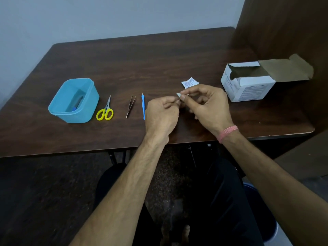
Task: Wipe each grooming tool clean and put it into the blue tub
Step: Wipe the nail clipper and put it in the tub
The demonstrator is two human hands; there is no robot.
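While fingers curl, both hands [188, 105] pinch wipe [178, 95], above table [124, 68]

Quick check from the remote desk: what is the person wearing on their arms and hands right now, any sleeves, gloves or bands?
Both forearms are bare, with no sleeves or gloves in view. The left hand and its wrist carry nothing. The right hand has a pink band of thin wound threads around its wrist. No rings or watch can be seen on either hand.
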